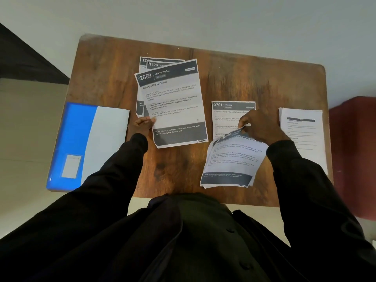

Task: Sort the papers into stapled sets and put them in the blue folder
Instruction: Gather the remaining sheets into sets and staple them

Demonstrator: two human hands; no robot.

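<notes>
Left hand (143, 123) sits at the lower left edge of a white printed sheet headed "2659 LIVING ROOM" (173, 102). Its fingers (149, 119) are curled and pinch that edge; the fingertips go out of sight under the paper. That sheet lies tilted on top of a fan of others at the desk's middle. These include a sheet headed "1426" (156, 65) and a farthest sheet (145, 61) whose number is cut off after "27"; both are mostly covered, so a count is not possible. Right hand (258, 125) grips the top end of a curled bundle of white printed sheets (232, 161), fingers bent round it. The bundle's header is crumpled and blurred and only part of the title reads. How many sheets it holds is unclear. Just behind it a flat white sheet headed "3791 KITCHEN" (227, 112) lies on the brown wooden desk (234, 78), its lower part hidden by hand and bundle. A white stack of small-print pages (303, 135) lies at the right edge, its text too small to read and its near corner behind the black sleeve. The blue plastic folder with a pale front panel (81, 143) lies closed at the left, overhanging the desk edge, well apart from the right-hand papers. A dark red seat (354, 149) is cut off at the frame's right.
</notes>
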